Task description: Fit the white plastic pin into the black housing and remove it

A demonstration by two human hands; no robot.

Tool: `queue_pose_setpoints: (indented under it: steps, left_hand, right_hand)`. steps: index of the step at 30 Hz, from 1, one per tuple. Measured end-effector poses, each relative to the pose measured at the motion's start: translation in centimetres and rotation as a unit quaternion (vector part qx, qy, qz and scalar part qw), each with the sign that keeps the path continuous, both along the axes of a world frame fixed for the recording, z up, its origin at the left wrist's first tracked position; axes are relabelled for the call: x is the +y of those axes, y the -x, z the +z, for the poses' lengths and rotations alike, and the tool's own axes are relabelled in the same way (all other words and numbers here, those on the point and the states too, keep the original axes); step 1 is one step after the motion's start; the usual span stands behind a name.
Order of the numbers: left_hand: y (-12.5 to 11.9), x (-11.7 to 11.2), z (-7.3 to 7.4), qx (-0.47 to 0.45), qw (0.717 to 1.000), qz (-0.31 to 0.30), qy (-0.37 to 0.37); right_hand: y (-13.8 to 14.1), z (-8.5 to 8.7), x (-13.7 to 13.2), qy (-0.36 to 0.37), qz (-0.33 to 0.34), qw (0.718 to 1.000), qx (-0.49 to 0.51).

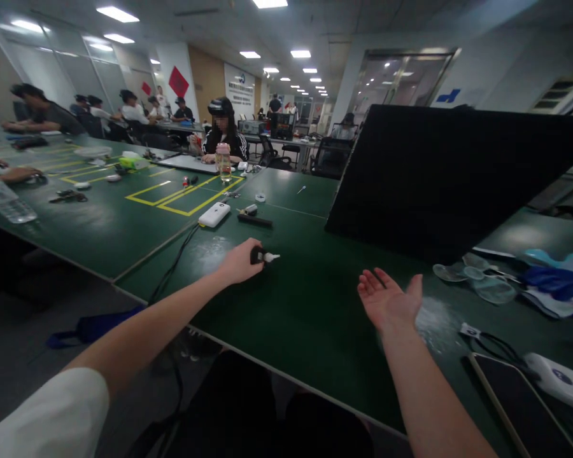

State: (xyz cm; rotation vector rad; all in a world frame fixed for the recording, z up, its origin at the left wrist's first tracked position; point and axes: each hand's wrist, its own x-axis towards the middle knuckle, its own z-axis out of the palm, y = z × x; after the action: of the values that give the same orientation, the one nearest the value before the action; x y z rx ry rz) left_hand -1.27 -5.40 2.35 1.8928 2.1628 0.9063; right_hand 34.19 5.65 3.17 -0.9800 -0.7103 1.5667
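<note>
My left hand (242, 261) is closed around a small black bottle (256, 256) with a white pointed nozzle. The bottle lies tilted on its side just over or on the green table (310, 305), its tip pointing right; I cannot tell if it touches the surface. Off to the right, my right hand (390, 299) is turned palm up with its fingers stretched out. A thin dark streak shows by its fingers, too small to make out. Beyond my left hand lie a dark bar (254, 220) and a white power bank (214, 215) with a cable.
A large black panel (449, 184) stands at the back right. Clear glasses (489, 286), a phone (520, 401) and another white power bank (561, 378) lie at the right. A drink bottle (223, 164) stands farther back, near a seated person (224, 137).
</note>
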Motion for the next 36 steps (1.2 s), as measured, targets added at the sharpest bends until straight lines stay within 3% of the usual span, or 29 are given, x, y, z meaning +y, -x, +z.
queue_pose_setpoints:
  steps: [4,7,10,15,21,24,27,30,33,36]
  left_hand:
    - [5.0,-1.8,2.1,0.143,0.989,-0.037,0.003]
    - [6.8,-2.7,3.3,0.185,0.979,-0.083,0.003]
    - [7.1,-3.2,3.5,0.143,0.988,-0.056,-0.003]
    - [6.7,-2.8,3.2,0.000,0.996,0.087,-0.030]
    - [4.8,-0.1,2.2,-0.037,0.994,0.097,-0.022]
    - [2.5,1.8,1.4,-0.061,0.995,0.082,0.002]
    - [-1.4,3.9,0.4,-0.079,0.994,0.030,0.066]
    - [-7.1,5.3,-0.6,-0.049,0.990,-0.081,0.107]
    - [-13.4,5.7,-1.4,-0.025,0.974,-0.207,0.091]
    - [-18.1,5.5,-1.7,-0.001,0.960,-0.271,0.072]
  right_hand:
    - [0.4,0.3,-0.2,0.023,0.004,0.999,0.025]
    - [0.6,0.4,-0.4,0.028,0.012,0.999,0.026]
    - [0.8,0.6,-0.6,0.024,0.026,0.999,0.019]
    - [0.9,0.9,-0.8,0.013,0.008,1.000,0.023]
    - [0.6,0.7,-0.7,0.010,0.006,0.999,0.030]
    - [0.4,0.6,-0.7,0.005,0.009,0.999,0.036]
    - [0.3,0.6,-0.7,0.002,0.006,0.999,0.040]
    - [0.1,0.7,-0.7,-0.001,-0.006,0.999,0.038]
    - [-0.1,0.7,-0.8,0.000,-0.024,0.999,0.027]
    - [0.0,0.5,-0.7,-0.011,-0.026,1.000,0.015]
